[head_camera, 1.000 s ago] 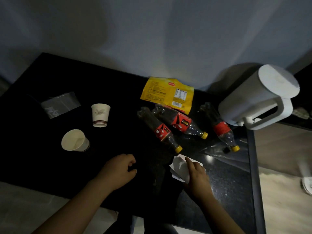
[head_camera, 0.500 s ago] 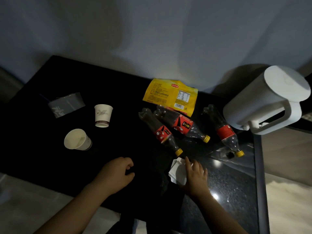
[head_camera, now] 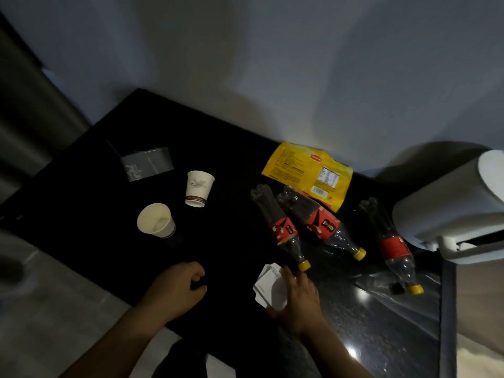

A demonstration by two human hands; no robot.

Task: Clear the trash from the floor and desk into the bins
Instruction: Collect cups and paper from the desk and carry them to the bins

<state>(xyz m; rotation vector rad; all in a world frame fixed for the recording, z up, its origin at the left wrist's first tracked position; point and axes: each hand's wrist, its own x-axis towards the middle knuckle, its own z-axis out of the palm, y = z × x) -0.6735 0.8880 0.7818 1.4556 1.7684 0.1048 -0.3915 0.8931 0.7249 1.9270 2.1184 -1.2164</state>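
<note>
Pressed right grip [head_camera: 298, 301], fingers flat, onto the paper [head_camera: 268, 286] at 5 o'clock on the desk [head_camera: 223, 241], seemingly to gather it for the bins; rested left grip [head_camera: 177, 289], loosely curled, empty, at 7 o'clock.

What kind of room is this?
Probably a hotel room, though a bedroom or office is possible. A white kettle stands by the right end of a black desk against a plain wall, with a printed paper cup and a small grey sachet on it.
</note>
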